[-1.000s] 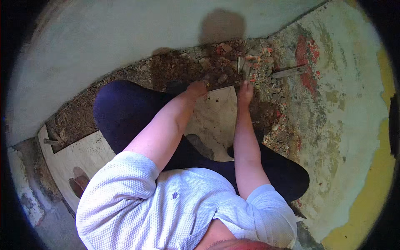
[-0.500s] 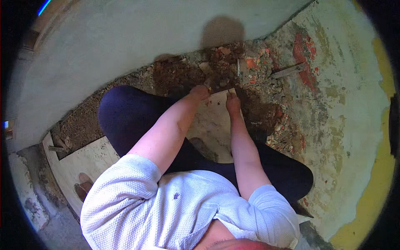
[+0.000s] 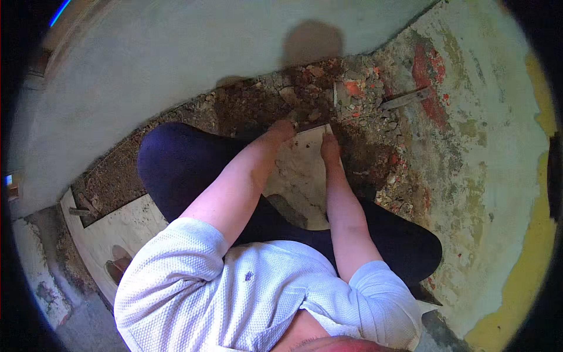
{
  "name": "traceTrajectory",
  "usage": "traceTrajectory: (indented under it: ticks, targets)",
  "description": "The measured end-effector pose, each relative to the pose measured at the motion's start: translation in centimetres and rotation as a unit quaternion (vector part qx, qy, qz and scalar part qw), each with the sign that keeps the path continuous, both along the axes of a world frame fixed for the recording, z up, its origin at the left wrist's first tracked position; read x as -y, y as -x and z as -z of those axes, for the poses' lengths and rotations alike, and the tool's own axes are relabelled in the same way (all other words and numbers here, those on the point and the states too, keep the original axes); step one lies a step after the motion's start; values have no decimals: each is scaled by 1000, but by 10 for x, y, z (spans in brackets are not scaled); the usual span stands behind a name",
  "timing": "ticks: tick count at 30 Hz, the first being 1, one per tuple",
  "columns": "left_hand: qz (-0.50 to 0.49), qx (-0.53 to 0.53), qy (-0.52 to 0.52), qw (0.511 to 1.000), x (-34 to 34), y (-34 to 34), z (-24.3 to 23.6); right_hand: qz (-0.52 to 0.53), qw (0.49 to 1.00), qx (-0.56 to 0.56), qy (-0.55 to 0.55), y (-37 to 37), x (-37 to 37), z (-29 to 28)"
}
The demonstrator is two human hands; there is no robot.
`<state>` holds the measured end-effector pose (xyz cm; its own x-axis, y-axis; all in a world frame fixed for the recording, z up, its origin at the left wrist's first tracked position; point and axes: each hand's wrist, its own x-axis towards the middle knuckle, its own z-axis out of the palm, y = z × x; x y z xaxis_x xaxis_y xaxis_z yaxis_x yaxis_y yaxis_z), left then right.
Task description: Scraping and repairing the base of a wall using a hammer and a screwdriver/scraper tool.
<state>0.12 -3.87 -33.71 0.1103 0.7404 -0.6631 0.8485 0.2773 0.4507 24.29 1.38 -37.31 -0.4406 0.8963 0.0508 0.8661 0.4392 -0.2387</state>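
Observation:
A pale, marbled tile (image 3: 302, 170) lies between my bent legs, its far edge against dark, loose soil (image 3: 252, 108). My left hand (image 3: 282, 129) is curled at the tile's far left corner. Something small and dim sticks out past its fingers, too blurred to name. My right hand (image 3: 330, 148) is at the far right corner, with its thumb side along the tile's edge and its fingers closed on it. Its fingertips are partly hidden. A few dark crumbs lie on the tile near its far edge.
Broken rubble (image 3: 358, 97) with reddish bits lies beyond the tile. A narrow wooden strip (image 3: 404, 98) juts out at the right, near a stained, peeling wall (image 3: 463, 146). A smooth pale wall (image 3: 176, 53) runs along the far side. More pale tile (image 3: 132, 223) lies to my left.
My right hand has shifted slightly nearer and to the right along the tile's edge. My left hand stays at nearly the same spot.

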Motion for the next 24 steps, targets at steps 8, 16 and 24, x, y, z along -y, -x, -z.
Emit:
traceTrajectory:
  ticks: [8, 16, 24]
  targets:
    - [-107, -37, -36, 993, 58, 54, 9, 66, 937, -272, 208, 101, 11, -99]
    - [-188, 47, 27, 981, 31, 16, 9, 82, 885, -416, 191, 64, 6, -91]
    - [52, 22, -18, 998, 13, -31, -26, 158, 958, -134, 197, -20, 19, -31]
